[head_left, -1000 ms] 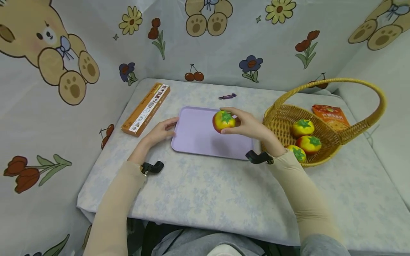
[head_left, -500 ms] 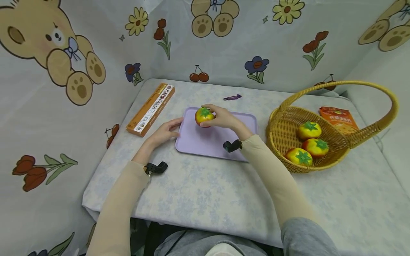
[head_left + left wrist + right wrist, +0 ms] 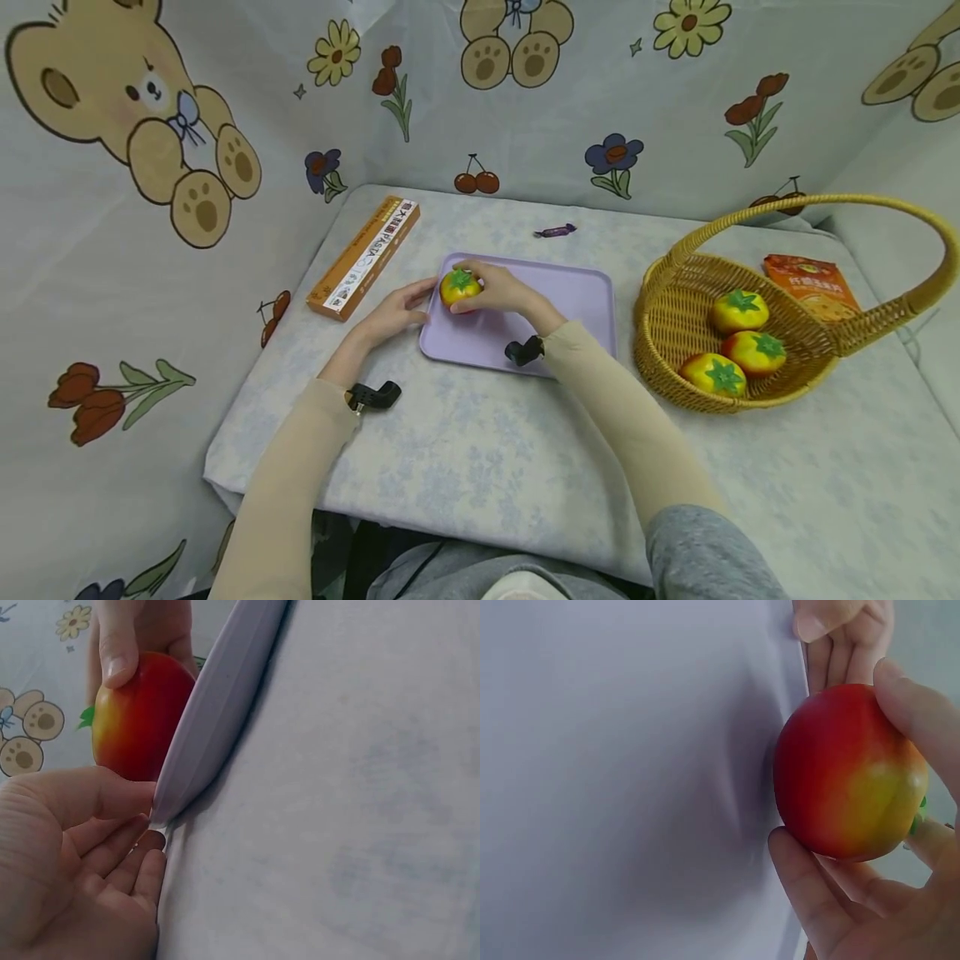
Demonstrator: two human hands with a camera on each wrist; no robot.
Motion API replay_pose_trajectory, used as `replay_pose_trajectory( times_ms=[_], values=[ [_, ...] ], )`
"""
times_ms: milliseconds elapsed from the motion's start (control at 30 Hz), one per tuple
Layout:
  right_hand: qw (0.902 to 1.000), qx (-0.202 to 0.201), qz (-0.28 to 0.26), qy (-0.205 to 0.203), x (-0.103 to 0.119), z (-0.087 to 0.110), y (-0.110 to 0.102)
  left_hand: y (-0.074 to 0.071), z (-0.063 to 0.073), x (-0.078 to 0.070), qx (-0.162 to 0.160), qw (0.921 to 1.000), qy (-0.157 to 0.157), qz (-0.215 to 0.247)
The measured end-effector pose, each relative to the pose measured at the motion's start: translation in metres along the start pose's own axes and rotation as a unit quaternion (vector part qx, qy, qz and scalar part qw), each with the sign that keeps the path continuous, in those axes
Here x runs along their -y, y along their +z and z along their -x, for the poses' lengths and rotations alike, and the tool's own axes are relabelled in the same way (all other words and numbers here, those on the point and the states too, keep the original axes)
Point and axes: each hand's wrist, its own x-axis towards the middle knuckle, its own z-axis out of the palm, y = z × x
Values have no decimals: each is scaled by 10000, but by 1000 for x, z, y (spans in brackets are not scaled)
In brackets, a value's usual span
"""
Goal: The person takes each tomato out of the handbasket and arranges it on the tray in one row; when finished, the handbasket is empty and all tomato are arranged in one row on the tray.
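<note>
In the head view, my right hand (image 3: 497, 290) grips a red-and-yellow persimmon (image 3: 458, 288) with a green leafy top, low over the left end of a lilac tray (image 3: 577, 312). In the right wrist view, thumb and fingers wrap the persimmon's sides (image 3: 840, 780), with its red underside close over the tray. My left hand (image 3: 395, 313) holds the tray's left edge; the left wrist view has its thumb on the rim and the fingers curled beside and below it. Several fingers of the right hand are hidden behind the fruit in the left wrist view.
A wicker basket (image 3: 654, 358) with a tall handle holds 3 more persimmons (image 3: 738, 311) at the right. Behind it lies an orange snack packet (image 3: 813, 287). An orange pasta box (image 3: 363, 258) lies left of the tray, and a purple-wrapped candy (image 3: 555, 231) beyond it.
My right hand has carried the persimmon leftward across the tray and lowered it toward the left end. The left hand stays at the tray's edge, while the whole head view has shifted slightly.
</note>
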Motion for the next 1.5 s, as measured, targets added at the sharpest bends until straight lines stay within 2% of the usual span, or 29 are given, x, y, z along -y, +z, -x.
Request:
replay_pose_trajectory(
  times_ms=[67,233,800,1000,1133,1233,1367,1500],
  values=[
    [9999,39,96,-13,1,-1,3,0,-2,8,-47,9999,56,-69],
    [9996,90,269,-96,0,-2,8,2,0,11,-102,9999,8,-122],
    [9995,-63,320,43,-3,-1,7,2,-2,11,-44,9999,-120,-75],
    [9997,-252,14,-51,5,8,-5,0,0,6,-73,9998,-161,-124],
    [9970,-517,-502,-280,14,24,-16,1,-1,4,-80,9998,-101,-166],
    [9911,-622,-1056,-524,22,40,-22,0,0,6,-70,9998,-58,-160],
    [9790,-645,-1754,-811,32,72,-31,0,0,8,-69,9998,-118,-124],
    [9690,-674,-2141,-1033,34,110,-46,2,-1,1,-32,9999,-158,-17]
  ],
)
